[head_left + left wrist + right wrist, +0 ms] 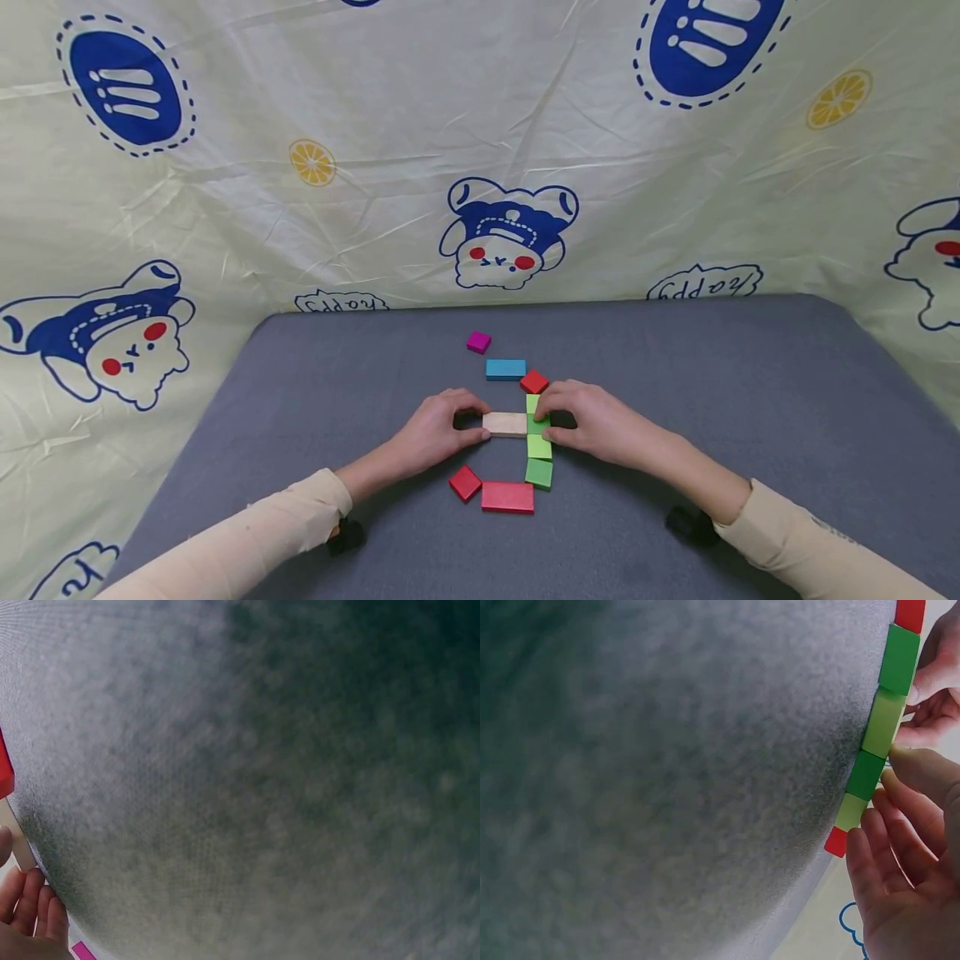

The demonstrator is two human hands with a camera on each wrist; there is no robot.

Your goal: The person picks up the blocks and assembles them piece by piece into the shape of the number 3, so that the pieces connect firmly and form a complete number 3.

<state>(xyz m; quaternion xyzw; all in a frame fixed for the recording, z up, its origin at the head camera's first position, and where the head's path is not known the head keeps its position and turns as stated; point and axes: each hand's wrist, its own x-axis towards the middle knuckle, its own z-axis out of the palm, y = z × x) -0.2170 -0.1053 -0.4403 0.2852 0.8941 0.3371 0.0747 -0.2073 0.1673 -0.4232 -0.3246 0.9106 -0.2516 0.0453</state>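
Observation:
My left hand [435, 429] pinches the left end of a pale wooden block [504, 425] lying flat, thumb at the near corner and a fingertip at the far one. The block's right end meets a dark green block [537, 427]. My right hand [600, 421] holds this green block, its thumb at the right side and fingertips on the far part. A light green block [533, 403] adjoins it on the far side. Toward me the column continues with another light green block [539, 447] and a slightly turned green block [538, 474].
A long red block [507, 497] and a turned red block [465, 483] lie nearest me. Beyond the column are a small red block [534, 382], a blue block [506, 369] and a magenta block [478, 342]. All lie on a grey-covered table [712, 367] before a printed curtain [375, 225].

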